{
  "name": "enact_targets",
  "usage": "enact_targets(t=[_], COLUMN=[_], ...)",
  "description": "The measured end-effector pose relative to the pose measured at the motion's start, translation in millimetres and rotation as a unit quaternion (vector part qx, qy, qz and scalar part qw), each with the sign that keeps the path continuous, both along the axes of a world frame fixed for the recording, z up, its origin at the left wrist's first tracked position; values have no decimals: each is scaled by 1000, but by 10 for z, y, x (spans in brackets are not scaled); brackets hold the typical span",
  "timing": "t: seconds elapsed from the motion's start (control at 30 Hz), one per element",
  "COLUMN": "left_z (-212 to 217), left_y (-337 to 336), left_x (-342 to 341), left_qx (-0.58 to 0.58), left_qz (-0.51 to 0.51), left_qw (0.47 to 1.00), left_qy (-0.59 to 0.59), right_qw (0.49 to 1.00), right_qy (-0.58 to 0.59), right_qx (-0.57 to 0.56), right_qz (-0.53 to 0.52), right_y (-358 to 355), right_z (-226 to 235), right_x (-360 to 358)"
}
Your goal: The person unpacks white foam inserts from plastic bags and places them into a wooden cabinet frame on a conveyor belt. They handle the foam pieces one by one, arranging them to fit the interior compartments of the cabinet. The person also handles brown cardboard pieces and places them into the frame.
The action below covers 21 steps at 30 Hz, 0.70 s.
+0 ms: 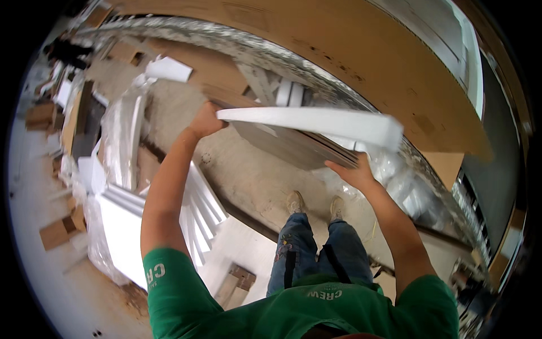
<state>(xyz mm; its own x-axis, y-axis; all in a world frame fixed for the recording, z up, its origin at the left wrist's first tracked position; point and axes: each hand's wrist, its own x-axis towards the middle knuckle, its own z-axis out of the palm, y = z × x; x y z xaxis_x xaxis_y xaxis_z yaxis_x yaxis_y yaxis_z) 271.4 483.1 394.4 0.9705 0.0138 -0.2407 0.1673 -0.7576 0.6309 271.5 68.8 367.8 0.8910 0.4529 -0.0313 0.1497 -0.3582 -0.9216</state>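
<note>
At left, wrapped panels stand on the floor, with loose white panels fanned out beside them; a sleeve or forearm could snag there if the person swings left. The left hand grasps the far left end of the boards, its fingers partly hidden. The boards hang tilted in the air between both hands, above the floor and ahead of the shoes; one weak grip might drop a corner toward the feet. A foam strip runs along their upper edge, its right end jutting out; whether it is fixed is unclear, and if loose it could slide off with more tilt. The right hand grips the right end, thumb on the near face, other fingers mostly hidden. Further right, crumpled plastic lies below a long carton, which the boards could bump if turned.
</note>
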Motion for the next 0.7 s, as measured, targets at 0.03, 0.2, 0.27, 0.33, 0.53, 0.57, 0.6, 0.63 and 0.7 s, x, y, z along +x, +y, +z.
enact_targets(t=[0.03,0.2,0.27,0.33,0.53,0.57,0.6,0.63,0.7], left_z=[-155,-709,-434,-296,-823,-854,-881,-922,-1014], left_y=[95,260,80,-180,-823,-1020,-1234,-1454,-1931], left_x=[83,374,499,467,-705,-944,-1193,-1427,-1928], left_qx=[26,-43,-148,-165,-333,-383,-390,-395,-488], left_qz=[-16,20,92,99,289,332,359,384,427], left_qw=[999,983,983,980,896,862,848,834,761], left_qy=[11,-178,-60,-45,-49,-15,6,28,27], right_qw=[999,992,977,983,980,984,985,983,980], right_qy=[10,15,23,29,28,40,51,62,108], right_qx=[29,-123,-213,-161,-174,-134,-90,-46,-122], right_qz=[-25,-1,-26,-79,-86,-114,-139,-165,-111], right_y=[58,276,275,137,-112,-248,-404,-573,-1062], right_z=[-128,-126,54,-163,-210,-279,-389,-523,-857], right_x=[33,324,511,729,683,598,498,387,139])
